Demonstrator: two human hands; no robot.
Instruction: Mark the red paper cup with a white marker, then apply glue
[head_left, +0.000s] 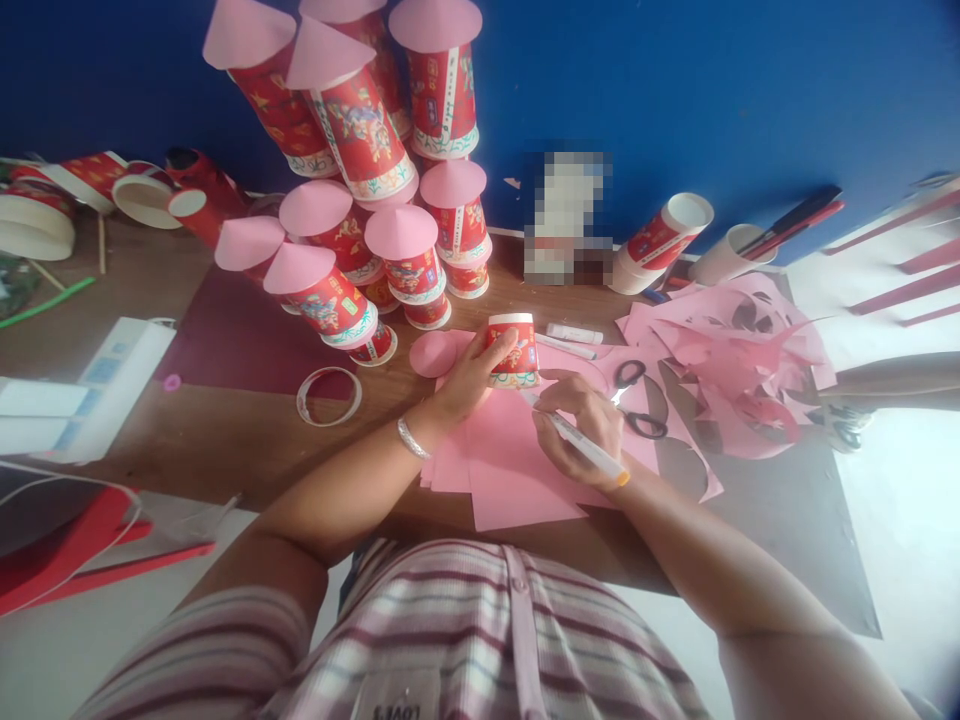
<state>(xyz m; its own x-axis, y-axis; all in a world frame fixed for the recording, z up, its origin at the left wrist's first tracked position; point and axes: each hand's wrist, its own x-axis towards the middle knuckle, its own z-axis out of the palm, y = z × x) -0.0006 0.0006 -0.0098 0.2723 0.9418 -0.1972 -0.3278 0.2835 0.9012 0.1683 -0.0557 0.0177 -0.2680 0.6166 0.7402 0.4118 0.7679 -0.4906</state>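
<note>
My left hand (474, 375) is wrapped around a red printed paper cup (517, 350), its fingers closed on the side. Teal loops are drawn along the cup's white lower band. In my right hand (581, 425) is a white marker (585, 450) with an orange end, its tip close to that band; whether it touches I cannot tell. Beneath both hands lie sheets of pink paper (510, 470). Black-handled scissors (634, 400) rest on the paper just right of my right hand. A small pink paper cone (433, 354) lies beside my left hand.
Several red cups with pink cone tops (371, 130) stand stacked at the back left. Pink paper scraps (735, 350) pile up at the right, near a pen cup (731, 255). A cut cup ring (328, 397) lies left of my hands. A blue wall (675, 90) bounds the table.
</note>
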